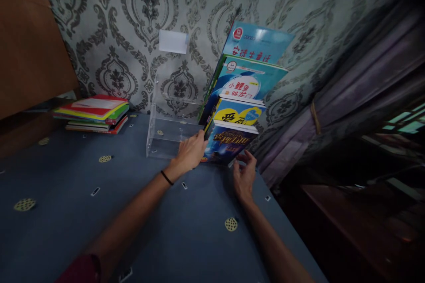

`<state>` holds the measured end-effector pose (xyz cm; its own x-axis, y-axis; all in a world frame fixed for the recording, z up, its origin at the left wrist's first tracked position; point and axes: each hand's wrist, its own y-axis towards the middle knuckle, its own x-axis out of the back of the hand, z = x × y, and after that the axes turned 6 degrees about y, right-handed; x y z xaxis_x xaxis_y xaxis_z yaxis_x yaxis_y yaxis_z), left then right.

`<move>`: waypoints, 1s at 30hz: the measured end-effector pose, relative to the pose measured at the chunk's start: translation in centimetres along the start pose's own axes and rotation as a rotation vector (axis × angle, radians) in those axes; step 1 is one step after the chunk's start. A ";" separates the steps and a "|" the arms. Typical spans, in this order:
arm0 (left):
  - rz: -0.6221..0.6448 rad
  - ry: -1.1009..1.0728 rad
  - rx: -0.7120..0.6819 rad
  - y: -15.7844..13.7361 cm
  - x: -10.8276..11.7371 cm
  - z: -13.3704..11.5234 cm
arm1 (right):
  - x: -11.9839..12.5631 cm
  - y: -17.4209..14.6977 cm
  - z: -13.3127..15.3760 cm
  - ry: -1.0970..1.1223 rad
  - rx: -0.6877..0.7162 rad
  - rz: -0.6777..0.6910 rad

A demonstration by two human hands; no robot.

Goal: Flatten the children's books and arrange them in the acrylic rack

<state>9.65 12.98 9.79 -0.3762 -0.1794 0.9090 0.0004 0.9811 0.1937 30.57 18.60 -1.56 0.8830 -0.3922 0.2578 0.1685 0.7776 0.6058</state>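
Observation:
A clear acrylic stepped rack [152, 130] stands on the table against the wall. Its right half carries books in rising tiers. The front one is a dark blue book [229, 145] with gold lettering. Behind it come a yellow and blue book [232, 112], a teal book [262, 77] and a light blue book [262, 35] at the top. My left hand [192, 149] is closed around the left edge of the dark blue book, fingertips partly hidden. My right hand [245, 176] is by that book's lower right corner, fingers curved and apart; whether it touches the book I cannot tell.
A stack of thin colourful books [96, 112] lies at the left, near a brown box-like object [33, 48]. A white card [173, 41] shows above the rack's left half. The table's right edge [288, 216] drops off near a tied curtain [318, 110].

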 end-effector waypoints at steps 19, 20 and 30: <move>-0.392 -0.002 -0.316 -2.8 -5.2 4.4 | 0.5 -0.7 1.8 0.048 -0.008 -0.009; -0.394 0.017 -0.358 -3.8 -5.9 5.6 | 0.5 -1.0 2.1 0.047 0.000 0.031; -0.410 0.052 -0.209 -11.2 -8.0 16.1 | -1.2 -4.2 5.6 -0.015 0.189 0.597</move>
<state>-2.28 4.57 -5.60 -0.3371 -0.5584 0.7580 0.0500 0.7934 0.6067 26.36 13.05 -0.22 0.7947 0.0753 0.6024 -0.4338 0.7646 0.4766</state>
